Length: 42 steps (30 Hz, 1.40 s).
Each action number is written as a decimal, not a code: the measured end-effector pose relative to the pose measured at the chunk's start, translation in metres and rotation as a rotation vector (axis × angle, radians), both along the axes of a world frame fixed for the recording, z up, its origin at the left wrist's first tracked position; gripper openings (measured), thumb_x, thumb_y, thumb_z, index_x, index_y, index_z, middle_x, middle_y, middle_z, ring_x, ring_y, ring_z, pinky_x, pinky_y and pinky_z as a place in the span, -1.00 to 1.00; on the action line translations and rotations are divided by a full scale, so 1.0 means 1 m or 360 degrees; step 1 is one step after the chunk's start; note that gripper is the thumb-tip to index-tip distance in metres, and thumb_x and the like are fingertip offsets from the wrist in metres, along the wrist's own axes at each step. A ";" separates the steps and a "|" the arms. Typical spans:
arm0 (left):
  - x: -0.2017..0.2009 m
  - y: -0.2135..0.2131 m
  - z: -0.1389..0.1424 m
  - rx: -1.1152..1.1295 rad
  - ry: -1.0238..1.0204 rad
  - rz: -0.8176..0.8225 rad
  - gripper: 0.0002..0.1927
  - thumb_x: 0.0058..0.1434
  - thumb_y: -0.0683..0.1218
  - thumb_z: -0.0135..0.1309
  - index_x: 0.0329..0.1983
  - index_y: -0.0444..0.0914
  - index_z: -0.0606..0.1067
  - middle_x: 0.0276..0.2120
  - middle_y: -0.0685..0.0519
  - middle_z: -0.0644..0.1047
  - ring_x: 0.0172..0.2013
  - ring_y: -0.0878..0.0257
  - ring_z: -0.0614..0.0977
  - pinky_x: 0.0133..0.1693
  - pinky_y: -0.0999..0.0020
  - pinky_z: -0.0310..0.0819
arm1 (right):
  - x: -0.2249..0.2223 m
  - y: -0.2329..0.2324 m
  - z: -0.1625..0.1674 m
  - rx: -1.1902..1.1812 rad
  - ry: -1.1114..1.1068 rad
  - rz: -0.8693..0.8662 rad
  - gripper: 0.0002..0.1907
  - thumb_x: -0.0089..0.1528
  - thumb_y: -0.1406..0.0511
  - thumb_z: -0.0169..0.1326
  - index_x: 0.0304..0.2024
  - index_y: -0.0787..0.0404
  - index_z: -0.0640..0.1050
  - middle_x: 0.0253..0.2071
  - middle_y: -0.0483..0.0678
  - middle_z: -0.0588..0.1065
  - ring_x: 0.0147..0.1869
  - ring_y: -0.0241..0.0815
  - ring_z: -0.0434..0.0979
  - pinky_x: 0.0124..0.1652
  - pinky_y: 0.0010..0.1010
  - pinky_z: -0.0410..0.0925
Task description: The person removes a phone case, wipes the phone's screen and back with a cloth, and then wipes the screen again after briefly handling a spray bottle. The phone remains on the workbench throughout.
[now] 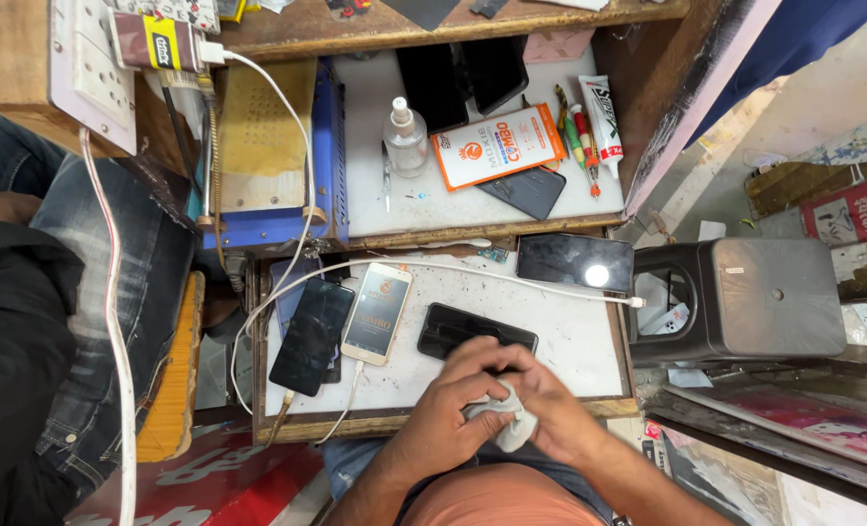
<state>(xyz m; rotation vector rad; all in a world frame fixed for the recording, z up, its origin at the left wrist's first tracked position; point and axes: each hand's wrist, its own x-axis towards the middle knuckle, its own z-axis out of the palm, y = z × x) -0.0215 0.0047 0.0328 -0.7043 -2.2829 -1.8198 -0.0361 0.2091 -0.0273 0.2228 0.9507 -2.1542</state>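
Two hands at the bench's near edge: I see left hand [450, 414] and right hand [550, 409] both clenched around a small white crumpled cloth [511, 421], just below the black phone [474, 331]; wiping step, next needs cloth pressed flat on glass

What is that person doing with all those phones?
A person sits at a small white worktable and rubs a dark phone with a white cloth. Both hands are bunched on the cloth: the left hand and the right hand. Beside them lie a white phone plugged into a cable and a black phone. Another dark phone lies at the far edge. A spray bottle stands on the shelf behind.
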 end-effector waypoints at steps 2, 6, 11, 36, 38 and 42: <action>-0.001 -0.002 -0.010 0.0336 -0.0470 -0.0267 -0.86 0.31 -0.22 0.22 -0.11 -0.34 0.53 0.08 -0.18 0.56 0.06 0.01 0.62 0.05 0.22 0.50 | 0.005 -0.012 0.001 -0.0094 0.0036 0.0064 -0.57 0.28 0.46 0.02 0.22 0.22 0.35 -0.13 -0.08 0.54 -0.23 -0.32 0.56 -0.42 -0.55 0.45; -0.021 -0.021 -0.018 0.0427 -0.0961 0.0316 -0.79 0.32 -0.17 0.15 -0.02 -0.33 0.49 -0.21 -0.16 0.61 -0.28 0.18 0.63 -0.25 0.29 0.56 | 0.002 -0.009 -0.008 0.0405 0.0702 0.0092 -0.70 0.36 0.45 0.02 0.14 0.22 0.37 -0.27 0.01 0.57 -0.30 -0.27 0.59 -0.36 -0.50 0.47; -0.095 -0.071 0.041 -0.0251 -0.0390 0.0849 -0.63 0.41 -0.02 0.01 0.19 -0.28 0.44 -0.05 -0.15 0.67 -0.08 0.14 0.76 -0.10 0.24 0.65 | -0.006 0.018 -0.016 0.1328 0.1302 -0.0129 -0.81 0.27 0.43 0.08 -0.04 0.25 0.55 -0.27 -0.08 0.67 -0.32 -0.34 0.63 -0.32 -0.50 0.49; -0.022 -0.041 -0.056 -0.0862 -0.0685 0.0735 -0.35 0.15 -0.03 0.28 0.29 -0.25 0.37 0.09 -0.16 0.54 -0.21 -0.08 0.69 -0.16 0.12 0.59 | -0.048 0.016 0.015 0.2222 0.2264 0.0547 -0.27 -0.01 0.15 0.38 0.20 0.06 0.45 0.28 -0.02 0.41 0.37 0.11 0.28 0.18 0.00 0.20; -0.020 -0.039 -0.058 -0.1092 -0.0427 0.0595 -0.15 0.04 0.01 0.37 0.35 -0.27 0.26 0.17 -0.20 0.45 -0.07 -0.19 0.64 -0.15 0.07 0.57 | -0.057 0.021 0.015 0.2117 0.2391 0.0580 -0.28 -0.01 0.16 0.37 0.20 0.06 0.46 0.28 -0.07 0.43 0.39 0.10 0.26 0.21 0.01 0.18; -0.023 -0.032 -0.056 -0.1375 -0.0654 0.0418 -0.01 0.00 0.04 0.38 0.44 -0.15 0.12 0.33 -0.16 0.29 0.00 -0.12 0.63 -0.10 0.10 0.60 | -0.070 0.029 0.020 0.2008 0.2230 0.0799 -0.25 -0.01 0.16 0.37 0.22 0.07 0.43 0.33 -0.07 0.40 0.42 0.09 0.24 0.23 -0.02 0.17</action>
